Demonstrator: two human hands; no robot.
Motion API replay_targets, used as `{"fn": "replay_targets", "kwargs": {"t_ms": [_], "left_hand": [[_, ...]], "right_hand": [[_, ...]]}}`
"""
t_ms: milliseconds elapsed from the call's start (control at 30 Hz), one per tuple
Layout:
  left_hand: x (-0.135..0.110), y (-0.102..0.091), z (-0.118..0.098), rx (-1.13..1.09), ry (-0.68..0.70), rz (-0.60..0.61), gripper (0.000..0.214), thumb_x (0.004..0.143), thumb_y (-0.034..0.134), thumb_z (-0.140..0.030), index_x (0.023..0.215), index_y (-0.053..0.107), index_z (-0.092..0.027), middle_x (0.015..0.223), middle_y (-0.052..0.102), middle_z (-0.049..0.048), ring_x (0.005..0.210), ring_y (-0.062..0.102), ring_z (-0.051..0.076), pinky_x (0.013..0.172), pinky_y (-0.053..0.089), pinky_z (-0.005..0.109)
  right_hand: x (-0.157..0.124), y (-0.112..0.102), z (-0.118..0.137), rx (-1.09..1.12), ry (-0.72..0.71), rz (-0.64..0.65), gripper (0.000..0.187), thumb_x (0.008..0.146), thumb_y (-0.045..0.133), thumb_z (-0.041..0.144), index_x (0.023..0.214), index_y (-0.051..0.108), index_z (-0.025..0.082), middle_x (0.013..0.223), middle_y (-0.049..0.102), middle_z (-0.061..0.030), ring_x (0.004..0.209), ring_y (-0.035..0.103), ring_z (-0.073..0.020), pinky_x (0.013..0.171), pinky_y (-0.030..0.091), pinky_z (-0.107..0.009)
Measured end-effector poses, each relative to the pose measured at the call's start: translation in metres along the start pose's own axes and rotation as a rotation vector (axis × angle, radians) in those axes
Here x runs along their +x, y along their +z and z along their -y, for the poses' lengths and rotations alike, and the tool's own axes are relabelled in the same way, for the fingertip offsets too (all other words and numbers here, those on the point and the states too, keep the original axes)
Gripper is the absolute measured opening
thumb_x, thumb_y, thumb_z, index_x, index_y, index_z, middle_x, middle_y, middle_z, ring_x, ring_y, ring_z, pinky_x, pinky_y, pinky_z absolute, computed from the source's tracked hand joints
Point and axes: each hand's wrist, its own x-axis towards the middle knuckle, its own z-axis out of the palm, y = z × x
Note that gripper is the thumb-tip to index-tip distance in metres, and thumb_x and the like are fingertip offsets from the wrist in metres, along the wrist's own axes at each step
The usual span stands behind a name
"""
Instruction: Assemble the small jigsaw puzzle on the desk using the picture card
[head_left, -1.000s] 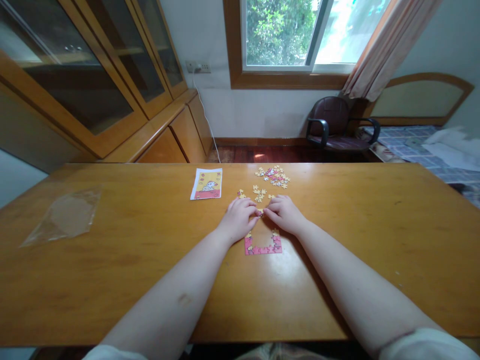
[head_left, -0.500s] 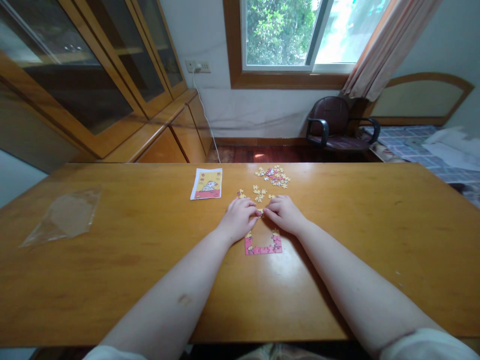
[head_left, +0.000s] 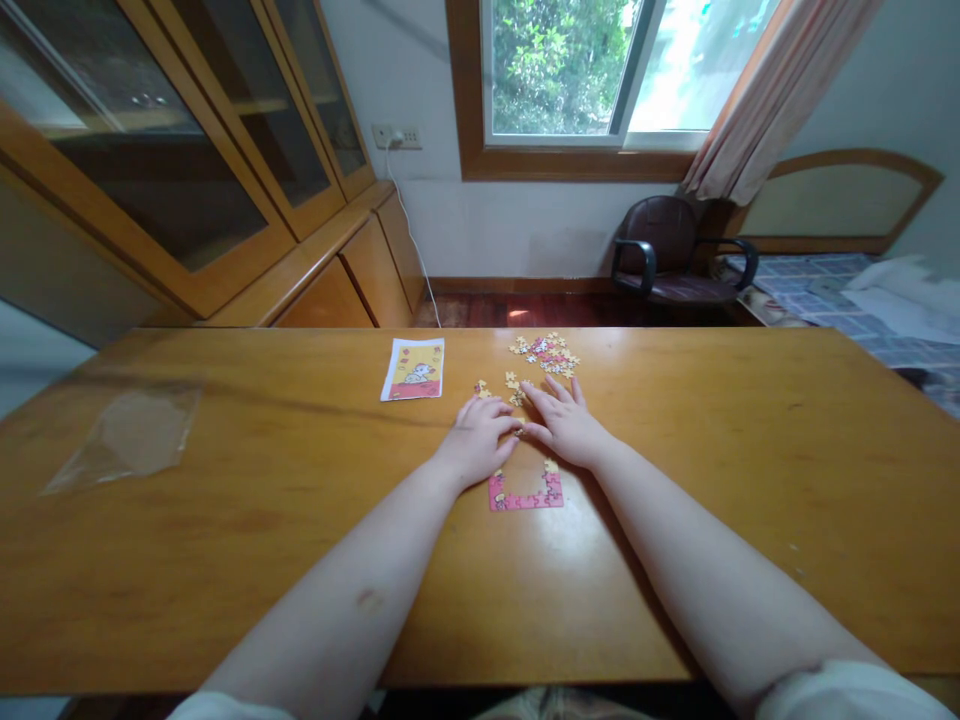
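Between thumb and fingers, my left hand (head_left: 480, 436) pinches a small yellow puzzle piece (head_left: 520, 429). My right hand (head_left: 568, 424) is spread, its thumb close to that piece and its fingertips near a few loose yellow pieces (head_left: 514, 386). Nearer to me lies a partly joined puzzle frame (head_left: 528, 502), with a pink bottom row and short sides topped in yellow. Part of its left side is hidden by my left hand. A couple of yellow pieces (head_left: 482, 389) lie just beyond my left fingers.
A heap of mixed pink, white and yellow pieces (head_left: 551, 353) lies near the table's far edge. The picture card (head_left: 415, 369) with a white animal is left of it. A clear plastic bag (head_left: 139, 430) rests at the table's left. Beyond stand a chair (head_left: 664, 250) and a cabinet (head_left: 315, 240).
My right hand has opened and spread its fingers, reaching forward over the loose yellow pieces. My left hand stays in place with its piece.
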Motion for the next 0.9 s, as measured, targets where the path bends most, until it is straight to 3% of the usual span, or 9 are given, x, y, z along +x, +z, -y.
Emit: {"fn": "replay_targets", "kwargs": {"t_ms": [200, 333, 533, 767, 900], "left_hand": [[-0.0001, 0.0009, 0.0034, 0.015, -0.034, -0.023, 0.019, 0.085, 0.055, -0.029, 0.093, 0.072, -0.026, 0.113, 0.064, 0.0051, 0.117, 0.051, 0.024, 0.11, 0.03, 0.052], [0.0006, -0.0006, 0.0033, 0.018, -0.063, -0.038, 0.018, 0.085, 0.054, -0.028, 0.093, 0.071, -0.026, 0.112, 0.065, 0.0047, 0.115, 0.052, 0.023, 0.109, 0.031, 0.05], [-0.0001, -0.0008, 0.005, 0.036, -0.095, -0.039, 0.02, 0.086, 0.053, -0.029, 0.096, 0.07, -0.027, 0.113, 0.064, 0.0044, 0.116, 0.052, 0.024, 0.108, 0.032, 0.05], [-0.0007, 0.0015, 0.0096, 0.061, -0.121, -0.054, 0.022, 0.084, 0.055, -0.029, 0.101, 0.07, -0.027, 0.115, 0.064, 0.0054, 0.116, 0.051, 0.025, 0.107, 0.034, 0.049], [-0.0008, 0.0029, 0.0103, 0.075, -0.116, -0.031, 0.026, 0.084, 0.056, -0.03, 0.106, 0.069, -0.028, 0.119, 0.061, 0.0056, 0.12, 0.048, 0.026, 0.108, 0.031, 0.05]], "right_hand": [[0.0004, -0.004, -0.0022, 0.08, 0.03, -0.113, 0.049, 0.094, 0.041, 0.041, 0.138, 0.045, 0.02, 0.132, 0.057, -0.0109, 0.133, 0.037, -0.0273, 0.113, 0.007, -0.058], [0.0012, -0.0019, -0.0045, 0.08, 0.068, -0.173, 0.044, 0.094, 0.043, 0.04, 0.131, 0.052, 0.018, 0.131, 0.057, -0.0117, 0.133, 0.036, -0.0285, 0.113, 0.008, -0.058], [0.0008, -0.0027, -0.0041, 0.04, 0.078, -0.166, 0.028, 0.093, 0.047, 0.04, 0.104, 0.07, 0.027, 0.113, 0.066, -0.0063, 0.122, 0.041, -0.0292, 0.109, 0.006, -0.063], [-0.0012, -0.0059, -0.0003, 0.056, 0.07, -0.231, 0.017, 0.086, 0.059, 0.035, 0.081, 0.071, 0.025, 0.093, 0.067, -0.0043, 0.103, 0.051, -0.0243, 0.111, 0.01, -0.058], [-0.0025, -0.0076, 0.0014, 0.087, -0.03, -0.203, 0.013, 0.084, 0.062, 0.032, 0.078, 0.07, 0.024, 0.089, 0.067, -0.0026, 0.099, 0.052, -0.0223, 0.11, 0.013, -0.055]]}}
